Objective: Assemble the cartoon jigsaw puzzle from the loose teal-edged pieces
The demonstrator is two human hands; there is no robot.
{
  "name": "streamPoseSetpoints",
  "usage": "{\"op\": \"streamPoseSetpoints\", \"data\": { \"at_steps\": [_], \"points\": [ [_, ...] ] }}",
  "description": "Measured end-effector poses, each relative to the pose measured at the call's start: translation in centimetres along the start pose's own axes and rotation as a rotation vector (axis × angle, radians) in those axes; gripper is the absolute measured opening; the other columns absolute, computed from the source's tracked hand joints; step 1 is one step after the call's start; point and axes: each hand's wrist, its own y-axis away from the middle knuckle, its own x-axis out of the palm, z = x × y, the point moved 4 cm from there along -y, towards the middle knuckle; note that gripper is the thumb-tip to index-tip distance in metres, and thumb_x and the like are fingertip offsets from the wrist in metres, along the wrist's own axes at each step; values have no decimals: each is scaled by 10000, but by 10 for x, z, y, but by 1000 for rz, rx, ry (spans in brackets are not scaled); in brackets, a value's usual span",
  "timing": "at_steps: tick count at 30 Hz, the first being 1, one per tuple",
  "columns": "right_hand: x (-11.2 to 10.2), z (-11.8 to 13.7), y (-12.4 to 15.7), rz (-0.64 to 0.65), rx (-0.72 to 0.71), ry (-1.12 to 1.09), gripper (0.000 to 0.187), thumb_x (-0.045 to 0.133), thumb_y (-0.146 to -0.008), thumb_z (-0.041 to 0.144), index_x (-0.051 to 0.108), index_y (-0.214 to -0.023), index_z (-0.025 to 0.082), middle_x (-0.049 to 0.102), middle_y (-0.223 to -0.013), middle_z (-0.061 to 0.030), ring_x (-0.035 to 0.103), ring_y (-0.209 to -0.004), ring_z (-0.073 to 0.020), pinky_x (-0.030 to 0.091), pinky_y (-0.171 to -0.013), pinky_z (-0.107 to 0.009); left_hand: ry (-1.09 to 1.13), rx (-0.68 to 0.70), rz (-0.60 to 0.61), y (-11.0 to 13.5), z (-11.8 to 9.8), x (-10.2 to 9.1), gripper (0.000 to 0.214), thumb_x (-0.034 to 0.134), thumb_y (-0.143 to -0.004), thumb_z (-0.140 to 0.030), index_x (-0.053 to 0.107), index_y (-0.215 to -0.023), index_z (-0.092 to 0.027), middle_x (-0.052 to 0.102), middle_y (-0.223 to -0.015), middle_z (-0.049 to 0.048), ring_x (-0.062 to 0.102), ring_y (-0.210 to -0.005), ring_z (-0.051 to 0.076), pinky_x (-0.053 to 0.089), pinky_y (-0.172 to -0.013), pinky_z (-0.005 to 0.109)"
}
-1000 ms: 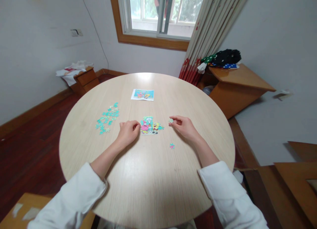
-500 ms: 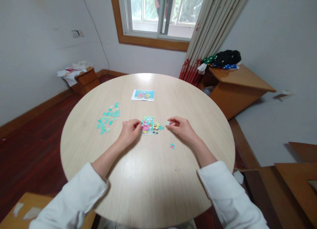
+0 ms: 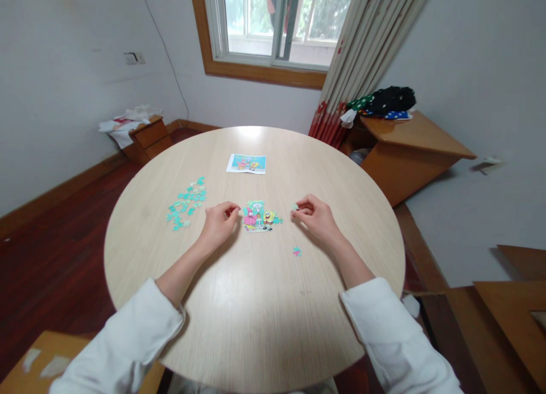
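Note:
A partly joined jigsaw puzzle (image 3: 257,216) with colourful cartoon figures lies flat between my hands. Just off its left edge is my left hand (image 3: 219,222), thumb and fingertips pinched together; what they hold, if anything, is too small to make out. To the right of the puzzle, my right hand (image 3: 315,215) pinches a pale green puzzle piece (image 3: 294,207), held apart from the joined part. One loose pink and teal piece (image 3: 297,251) rests on the table below my right hand.
Several loose teal pieces (image 3: 186,203) are spread on the left of the round table (image 3: 256,303). A printed reference picture (image 3: 246,164) lies beyond the puzzle. A wooden cabinet (image 3: 409,149) with cloths on it stands at the right.
My left hand has drawn slightly left, away from the puzzle's edge. My right hand has shifted a little right with the piece, which now shows at its fingertips.

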Motion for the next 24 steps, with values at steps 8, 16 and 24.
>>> {"op": "streamPoseSetpoints", "data": {
  "at_steps": [8, 16, 24],
  "points": [
    [-2, -6, -3, -20, -53, 4, 295, 652, -707, 331, 623, -955, 174, 619, -729, -16, 655, -654, -155, 548, -622, -304, -93, -35, -10, 2, -5, -2, 231, 476, -794, -290, 683, -761, -194, 728, -782, 36, 623, -793, 210, 366, -871, 390],
    [-2, -11, -5, -14, -59, 71, 300, 614, -720, 295, 659, -983, 158, 651, -759, -35, 657, -663, -154, 545, -653, -312, -140, -47, 11, 3, -7, -1, 230, 473, -806, -280, 685, -771, -196, 734, -807, 47, 628, -828, 231, 314, -908, 437],
    [0, -12, -4, 9, 9, 2, 290, 652, -700, 293, 645, -957, 159, 668, -727, -37, 683, -688, -174, 562, -672, -324, -140, -35, 24, 3, -7, -1, 237, 463, -809, -282, 676, -750, -198, 736, -816, 48, 629, -837, 232, 313, -907, 435]
  ]
}}
